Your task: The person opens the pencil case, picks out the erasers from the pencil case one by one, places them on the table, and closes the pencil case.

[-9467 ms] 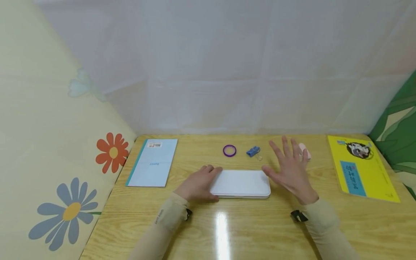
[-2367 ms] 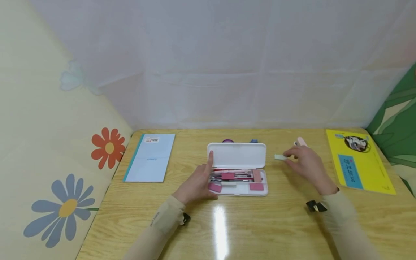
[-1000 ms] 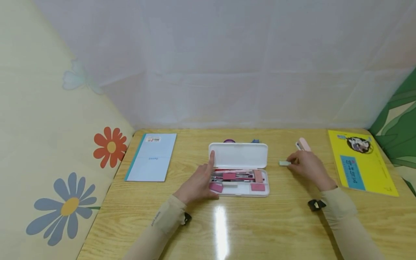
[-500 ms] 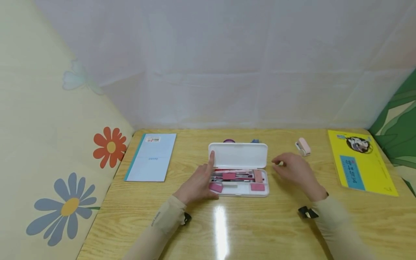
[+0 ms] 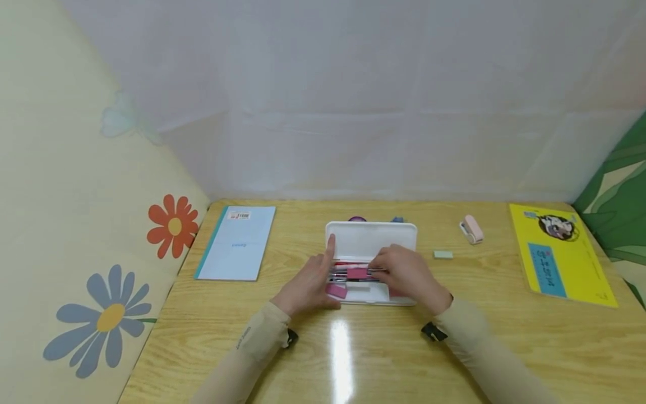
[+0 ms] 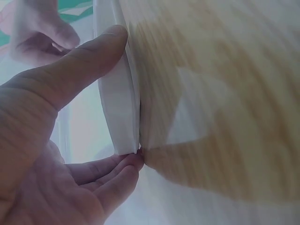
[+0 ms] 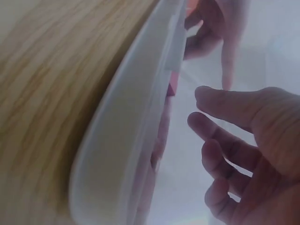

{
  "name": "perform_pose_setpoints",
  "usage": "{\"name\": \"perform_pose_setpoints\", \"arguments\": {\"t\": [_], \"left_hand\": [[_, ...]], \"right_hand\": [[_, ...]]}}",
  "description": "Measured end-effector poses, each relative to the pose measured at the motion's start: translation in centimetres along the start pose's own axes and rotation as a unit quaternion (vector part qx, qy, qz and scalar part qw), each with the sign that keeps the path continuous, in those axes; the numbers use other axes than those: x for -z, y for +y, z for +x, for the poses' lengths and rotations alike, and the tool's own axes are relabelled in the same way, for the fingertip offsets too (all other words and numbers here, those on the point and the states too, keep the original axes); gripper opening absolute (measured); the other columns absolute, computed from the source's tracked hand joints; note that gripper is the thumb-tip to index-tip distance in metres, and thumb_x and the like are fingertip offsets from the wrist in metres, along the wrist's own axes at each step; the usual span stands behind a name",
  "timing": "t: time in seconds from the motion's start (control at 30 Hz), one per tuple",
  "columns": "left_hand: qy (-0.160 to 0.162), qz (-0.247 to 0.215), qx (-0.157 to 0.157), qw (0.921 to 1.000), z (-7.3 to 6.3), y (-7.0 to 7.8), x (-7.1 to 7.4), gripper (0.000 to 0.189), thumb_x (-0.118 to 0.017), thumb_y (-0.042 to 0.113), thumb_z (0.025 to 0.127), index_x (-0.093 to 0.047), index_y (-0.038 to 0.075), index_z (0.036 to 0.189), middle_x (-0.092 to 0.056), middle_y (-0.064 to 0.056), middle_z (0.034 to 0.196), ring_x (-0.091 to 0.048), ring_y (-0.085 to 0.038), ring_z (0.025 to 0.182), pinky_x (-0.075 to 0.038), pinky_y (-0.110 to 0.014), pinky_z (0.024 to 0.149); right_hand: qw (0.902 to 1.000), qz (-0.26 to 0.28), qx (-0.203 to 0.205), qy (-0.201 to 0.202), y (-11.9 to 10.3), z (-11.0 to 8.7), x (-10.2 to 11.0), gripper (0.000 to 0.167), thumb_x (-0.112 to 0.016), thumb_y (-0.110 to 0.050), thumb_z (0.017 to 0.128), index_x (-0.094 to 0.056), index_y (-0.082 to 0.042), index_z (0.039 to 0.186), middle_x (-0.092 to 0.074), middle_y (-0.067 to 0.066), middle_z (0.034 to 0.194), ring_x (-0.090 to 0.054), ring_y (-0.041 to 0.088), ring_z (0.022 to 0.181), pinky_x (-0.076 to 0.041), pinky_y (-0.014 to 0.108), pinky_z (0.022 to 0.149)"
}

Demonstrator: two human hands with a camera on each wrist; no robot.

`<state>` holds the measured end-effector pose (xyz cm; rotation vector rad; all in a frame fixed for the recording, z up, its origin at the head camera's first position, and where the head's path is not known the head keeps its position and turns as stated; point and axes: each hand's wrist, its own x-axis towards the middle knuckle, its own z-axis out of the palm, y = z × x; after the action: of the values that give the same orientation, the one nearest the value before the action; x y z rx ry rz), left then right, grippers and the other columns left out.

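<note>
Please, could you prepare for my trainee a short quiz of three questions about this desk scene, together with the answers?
1. Which hand holds the left end of the white pencil case?
2. True or false: the pencil case is closed.
3. Complete the sentence: the yellow book lies near the ____ edge of the table.

Key:
1. The left hand.
2. False; its lid stands raised.
3. Right.
</note>
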<state>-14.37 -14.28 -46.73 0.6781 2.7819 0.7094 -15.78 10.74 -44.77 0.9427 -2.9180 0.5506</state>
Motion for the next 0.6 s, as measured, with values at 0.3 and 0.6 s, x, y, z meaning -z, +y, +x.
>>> {"name": "perform_pose_setpoints", "arguments": {"t": [0.3, 0.6], "left_hand": [[-0.001, 0.001, -0.002, 1.0000, 0.0, 0.2, 0.1, 0.150, -0.097, 0.029, 0.065, 0.016, 0.013, 0.162, -0.054, -0.028, 0.140, -0.052, -0.040, 0.128, -0.045, -0.049, 0.113], [-0.001, 0.001, 0.001, 1.0000, 0.0, 0.1, 0.1, 0.150, -0.097, 0.028, 0.066, 0.017, 0.014, 0.162, -0.053, -0.028, 0.141, -0.051, -0.039, 0.128, -0.045, -0.048, 0.113]], "right_hand": [[0.9997, -0.011, -0.005, -0.020, -1.0, 1.4, -1.3, 0.007, -0.082, -0.020, 0.085, -0.081, -0.020, 0.092, -0.067, -0.007, 0.082, -0.056, 0.012, 0.076, -0.048, 0.028, 0.065], [0.9990, -0.044, 0.003, -0.002, -1.2, 1.8, -1.8, 0.012, -0.086, -0.023, 0.081, -0.075, -0.019, 0.084, -0.065, -0.007, 0.078, -0.053, 0.011, 0.073, -0.046, 0.027, 0.062]]}}
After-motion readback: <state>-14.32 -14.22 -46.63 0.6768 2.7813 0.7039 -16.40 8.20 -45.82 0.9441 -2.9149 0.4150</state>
